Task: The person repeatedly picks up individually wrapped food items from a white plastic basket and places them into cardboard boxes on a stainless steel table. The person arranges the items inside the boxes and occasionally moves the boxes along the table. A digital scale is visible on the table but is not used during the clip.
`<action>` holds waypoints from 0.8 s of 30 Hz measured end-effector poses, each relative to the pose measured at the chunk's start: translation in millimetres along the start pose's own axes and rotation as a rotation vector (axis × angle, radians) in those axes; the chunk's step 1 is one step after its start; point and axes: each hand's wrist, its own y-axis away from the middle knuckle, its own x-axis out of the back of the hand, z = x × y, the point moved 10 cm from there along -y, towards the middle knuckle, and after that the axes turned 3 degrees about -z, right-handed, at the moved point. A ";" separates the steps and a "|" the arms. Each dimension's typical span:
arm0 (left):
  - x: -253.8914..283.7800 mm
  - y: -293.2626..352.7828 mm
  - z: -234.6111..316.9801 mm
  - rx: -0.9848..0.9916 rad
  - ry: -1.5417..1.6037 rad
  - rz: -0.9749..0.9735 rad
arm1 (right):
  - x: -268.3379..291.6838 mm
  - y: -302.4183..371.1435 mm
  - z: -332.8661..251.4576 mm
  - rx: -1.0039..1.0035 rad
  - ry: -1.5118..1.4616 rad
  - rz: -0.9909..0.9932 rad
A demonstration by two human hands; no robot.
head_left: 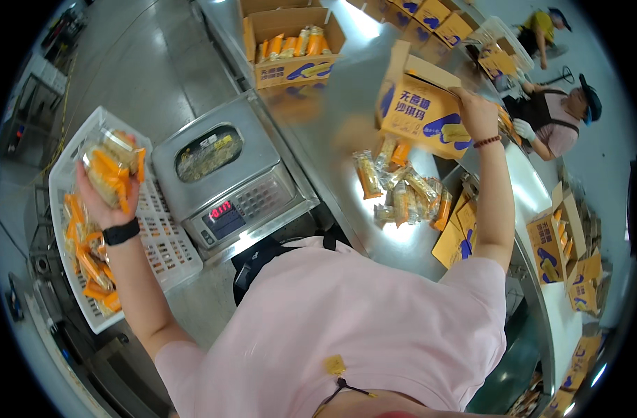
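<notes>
My left hand (108, 216), with a black band at its wrist, is closed around a few clear-and-orange wrapped snack bars (109, 171) above the white plastic basket (171, 254). More orange-wrapped bars (88, 261) lie loose inside that basket. On the right, my right hand (478, 115) grips the upper edge of a yellow cardboard box (423, 115) with blue printing. The box is tilted over the steel table, its flaps open. Just below it lies a heap of wrapped bars (405, 195) on the metal surface. The box's inside is mostly hidden.
A steel weighing scale (221, 167) with a red-lit display sits between basket and table. Farther back, an open carton (294, 70) holds upright bars. Folded cardboard (457, 237) lies by the table's right edge. Two co-workers (558, 111) stand at the far right, near more cartons (552, 240).
</notes>
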 end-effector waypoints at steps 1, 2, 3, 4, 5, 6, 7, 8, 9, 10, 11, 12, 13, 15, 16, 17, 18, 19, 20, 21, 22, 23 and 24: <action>-1.5 -0.9 -1.2 0.028 0.027 -0.076 | 19.4 -5.6 -24.3 0.031 -0.014 0.004; 7.3 -0.6 1.0 0.008 0.027 -0.042 | 48.4 -8.9 -59.7 0.166 -0.143 0.123; 3.1 -1.8 -0.8 0.026 0.042 -0.066 | 74.0 -9.7 -91.3 0.289 -0.272 0.240; -2.2 -3.6 -2.7 0.042 0.057 -0.092 | 89.9 -13.6 -117.1 0.352 -0.366 0.323; -1.0 -6.2 -2.0 0.026 0.055 -0.074 | 104.2 -15.6 -141.9 0.411 -0.460 0.406; -3.7 -7.5 -3.4 0.033 0.063 -0.107 | 113.6 -17.5 -170.2 0.486 -0.501 0.465; -4.0 -7.8 -3.8 0.037 0.072 -0.136 | 119.8 -20.7 -199.3 0.565 -0.545 0.525; -0.9 -8.0 -0.5 0.019 0.070 -0.120 | 119.5 -22.6 -227.6 0.637 -0.591 0.558; 1.5 -6.7 3.2 0.011 0.087 -0.108 | 117.1 -20.2 -255.8 0.710 -0.638 0.591; 3.3 -6.6 5.9 0.007 0.107 -0.100 | 114.1 -15.6 -284.4 0.768 -0.652 0.575; 3.8 -7.3 9.7 -0.004 0.108 -0.090 | 109.8 -9.1 -310.7 0.824 -0.664 0.556; 6.4 -7.5 11.1 0.010 0.105 -0.056 | 97.9 0.6 -339.5 0.874 -0.597 0.543; 7.1 -5.5 10.9 0.026 0.102 -0.023 | 88.5 10.0 -364.0 0.921 -0.529 0.529; 8.1 0.6 17.9 -0.021 0.046 0.042 | 76.3 18.0 -397.8 0.903 -0.499 0.311; 10.6 -1.3 22.7 -0.039 0.020 0.013 | 62.2 21.0 -410.1 0.871 -0.459 0.098; 12.3 -3.0 26.7 -0.054 -0.007 -0.017 | 67.9 28.1 -410.3 0.887 -0.459 0.094; 13.3 -2.7 32.2 -0.064 -0.001 -0.066 | 86.9 31.7 -397.8 0.863 -0.541 0.203; 15.3 -0.4 34.2 -0.062 0.005 -0.059 | 104.0 35.5 -382.3 0.829 -0.620 0.310; 11.1 2.1 37.0 -0.059 0.025 -0.088 | 110.3 35.4 -366.4 0.779 -0.749 0.302; 6.4 5.0 39.2 -0.056 0.044 -0.117 | 108.2 41.3 -356.9 0.785 -0.747 0.297; 3.0 8.9 42.9 -0.076 0.044 -0.114 | 104.3 38.9 -332.4 0.646 -0.812 0.319; 2.4 10.8 43.4 -0.073 0.048 -0.111 | 97.1 38.7 -309.6 0.502 -0.874 0.338; 0.1 12.8 44.9 -0.080 0.050 -0.133 | 91.0 45.6 -302.4 0.503 -0.872 0.332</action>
